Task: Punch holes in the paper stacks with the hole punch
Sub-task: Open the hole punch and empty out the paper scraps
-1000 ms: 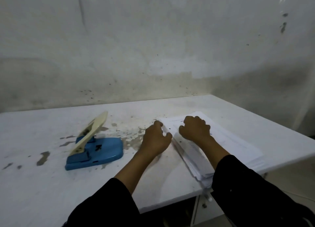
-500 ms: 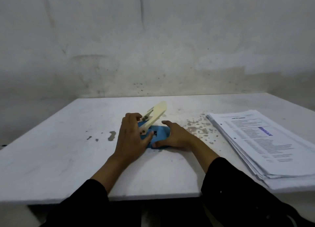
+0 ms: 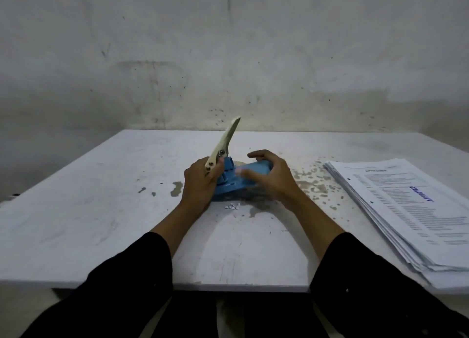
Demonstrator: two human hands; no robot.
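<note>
The blue hole punch (image 3: 236, 183) is tilted up off the desk (image 3: 83, 211) at centre; the left hand (image 3: 200, 183) grips its hinge end under the raised cream lever (image 3: 224, 145), and the right hand (image 3: 269, 179) curls around the base's far end. Tipped like this, it could spill more paper dots (image 3: 233, 207), seemingly confetti, or slip and snap the lever shut. The paper stack (image 3: 406, 211) lies well apart to the right, overhanging the near edge, with nothing between

left table (image 3: 83, 211): bare | right: paper stack (image 3: 411, 211) blocks
</note>
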